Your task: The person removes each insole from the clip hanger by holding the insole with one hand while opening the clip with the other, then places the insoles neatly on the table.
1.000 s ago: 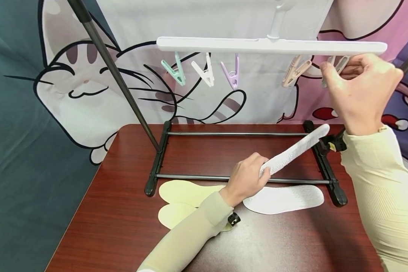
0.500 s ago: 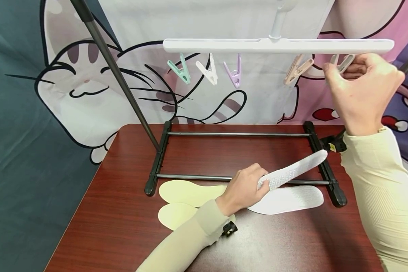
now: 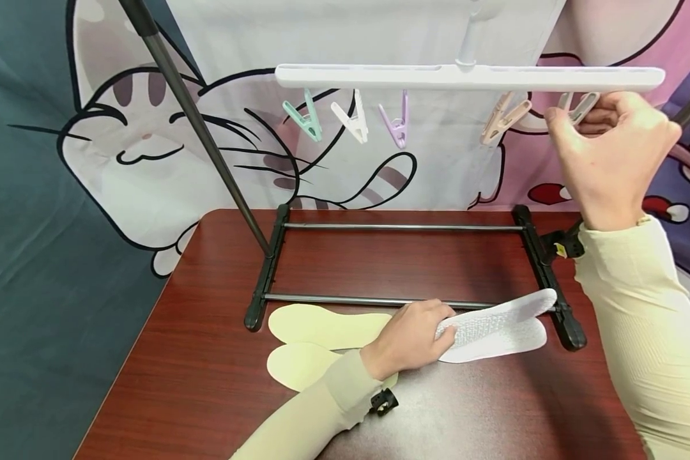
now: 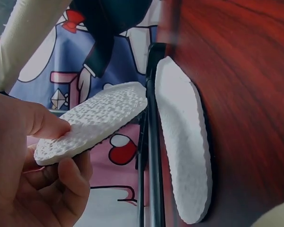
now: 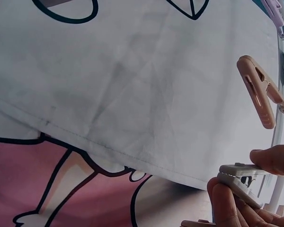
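My left hand (image 3: 411, 338) grips one end of a white insole (image 3: 503, 313), thumb on its bumpy side. This insole tilts low over a second white insole (image 3: 514, 345) and overlaps it in the head view. The left wrist view shows the held insole (image 4: 102, 111) apart from the other white insole (image 4: 182, 142) on the table. Up at the right end of a white hanger bar (image 3: 379, 78), my right hand (image 3: 615, 153) pinches a grey clothespin (image 3: 584, 107). Between thumb and fingers in the right wrist view, the grey clothespin (image 5: 239, 169) has no cloth or insole in it.
Mint (image 3: 306, 118), white (image 3: 353, 122), purple (image 3: 398, 128) and beige clothespins (image 3: 503, 120) hang from the bar. Two pale yellow insoles (image 3: 316, 324) lie left of the white ones, partly under my left arm. A dark stand frame (image 3: 259, 297) with a slanting pole (image 3: 207, 137) sits behind.
My left hand has lowered the white insole from above the frame's bars down toward the white insole on the table. The right hand stays at the grey clothespin; the hanger has shifted slightly right.
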Motion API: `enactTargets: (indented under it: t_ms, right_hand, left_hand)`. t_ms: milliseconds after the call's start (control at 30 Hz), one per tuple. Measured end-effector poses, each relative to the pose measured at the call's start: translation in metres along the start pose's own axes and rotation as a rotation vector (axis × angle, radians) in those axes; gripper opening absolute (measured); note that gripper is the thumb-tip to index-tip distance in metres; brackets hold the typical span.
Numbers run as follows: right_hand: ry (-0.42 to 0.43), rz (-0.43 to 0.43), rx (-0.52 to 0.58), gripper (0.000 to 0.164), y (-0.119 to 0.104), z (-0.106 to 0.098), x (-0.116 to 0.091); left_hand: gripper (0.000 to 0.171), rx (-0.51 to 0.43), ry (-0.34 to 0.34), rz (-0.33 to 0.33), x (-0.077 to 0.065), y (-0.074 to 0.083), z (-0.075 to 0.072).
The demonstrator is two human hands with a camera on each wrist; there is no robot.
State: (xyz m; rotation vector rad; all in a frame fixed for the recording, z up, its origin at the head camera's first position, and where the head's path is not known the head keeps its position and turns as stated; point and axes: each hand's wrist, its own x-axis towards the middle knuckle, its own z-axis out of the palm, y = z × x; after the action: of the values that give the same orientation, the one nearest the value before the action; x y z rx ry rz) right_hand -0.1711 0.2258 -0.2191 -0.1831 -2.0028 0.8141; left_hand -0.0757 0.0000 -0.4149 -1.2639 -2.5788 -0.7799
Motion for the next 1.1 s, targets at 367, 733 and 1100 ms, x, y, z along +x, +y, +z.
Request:
enactTargets:
  t_ms: [367, 733, 1100]
  right_hand:
    - [0.009, 0.009, 0.031, 0.007, 0.001, 0.000, -0.001]
    - [0.007, 0.008, 0.030, 0.005, 0.002, 0.002, -0.001]
    - [-0.005, 0.025, 0.046, 0.014, 0.000, 0.003, -0.001]
  left_hand:
    - [0.022, 0.006, -0.099, 0.080, -0.008, 0.012, 0.003]
    - [0.022, -0.024, -0.149, 0.092, -0.016, 0.026, 0.003]
    - [0.019, -0.189, -0.274, 0.023, -0.021, 0.024, 0.011]
